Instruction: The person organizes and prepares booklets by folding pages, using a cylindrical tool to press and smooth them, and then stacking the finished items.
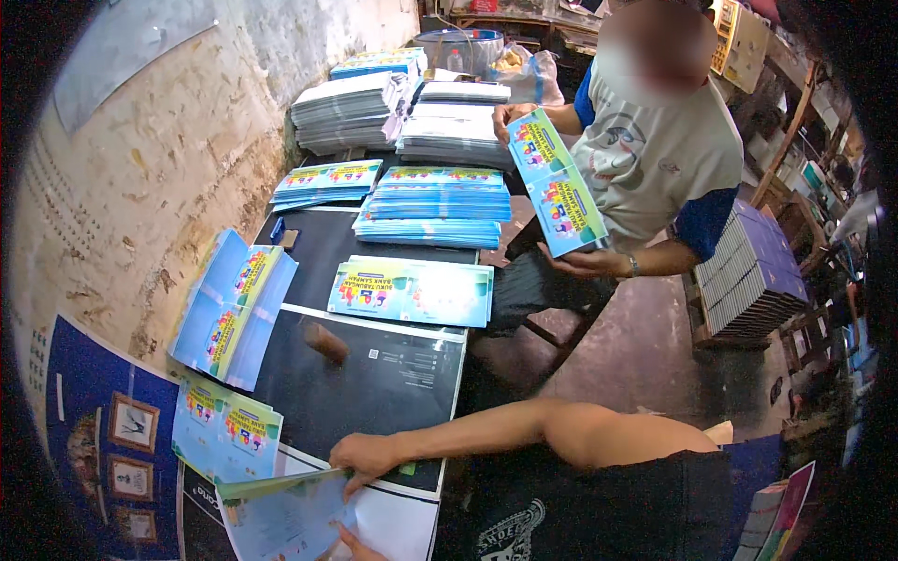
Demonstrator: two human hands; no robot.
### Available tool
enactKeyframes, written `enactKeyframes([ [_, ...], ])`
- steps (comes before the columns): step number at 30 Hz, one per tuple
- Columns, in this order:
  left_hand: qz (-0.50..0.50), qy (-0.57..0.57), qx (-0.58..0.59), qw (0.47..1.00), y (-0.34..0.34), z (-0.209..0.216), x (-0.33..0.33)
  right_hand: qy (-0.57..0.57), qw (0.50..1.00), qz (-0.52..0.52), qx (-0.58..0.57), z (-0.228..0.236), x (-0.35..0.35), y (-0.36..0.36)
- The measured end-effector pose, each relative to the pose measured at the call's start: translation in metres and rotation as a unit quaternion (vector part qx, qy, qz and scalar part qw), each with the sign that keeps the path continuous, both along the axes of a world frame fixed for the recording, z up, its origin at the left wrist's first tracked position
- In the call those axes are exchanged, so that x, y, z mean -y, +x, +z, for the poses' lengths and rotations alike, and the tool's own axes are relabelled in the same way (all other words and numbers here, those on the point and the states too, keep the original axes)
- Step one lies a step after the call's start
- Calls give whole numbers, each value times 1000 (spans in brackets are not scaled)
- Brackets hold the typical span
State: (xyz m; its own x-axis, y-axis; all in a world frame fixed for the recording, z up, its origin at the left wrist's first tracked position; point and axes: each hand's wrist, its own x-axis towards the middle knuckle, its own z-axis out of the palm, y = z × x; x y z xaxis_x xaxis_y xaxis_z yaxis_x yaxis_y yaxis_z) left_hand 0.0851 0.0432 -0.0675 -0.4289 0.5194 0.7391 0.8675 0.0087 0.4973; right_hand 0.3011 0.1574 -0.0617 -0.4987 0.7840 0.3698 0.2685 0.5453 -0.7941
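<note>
Black-topped table (374,374), one, long, running beside a stained wall (187,122).
Seated co-worker, one, at the table's right side, both hands on a printed cover sheet (558,184) in blue, green and yellow.
Lavender-topped stack of bound booklets (748,271), one, on the floor, well apart from the table to its right.
White paper stacks (351,110), several, tall, at the table's far end.
Blue-edged cover stacks (430,206), several, on the table just this side of the white ones.
Leaning pile of covers (234,304), one, on the table's wall side; a flatter, fanned pile (412,290) lies across its middle.
Pale-blue folded sheet (285,514), one, at the table's near end, partly raised over white paper (398,519).
Right hand (367,457), at the sheet's upper corner, thumb and fingers closed on its edge.
Left hand (354,545), cut off by the lower rim, a finger by the sheet's side edge; I cannot tell whether it grips.
Small dark-blue box (282,235), one, on the table near the wall.
</note>
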Motion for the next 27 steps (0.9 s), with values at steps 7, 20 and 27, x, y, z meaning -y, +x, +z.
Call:
enactKeyframes([
  [7, 0, 3, -14, 1000, -6, -17, -2, 10, 1000, 8, 21, 1, -2, -2],
  [20, -40, -18, -30, 999, -14, -33, 3, -13, 999, 27, 13, 17, 2, 3],
  [27, -45, -7, -27, 999, -8, -20, -2, -10, 999, 46, -11, 7, -2, 0],
])
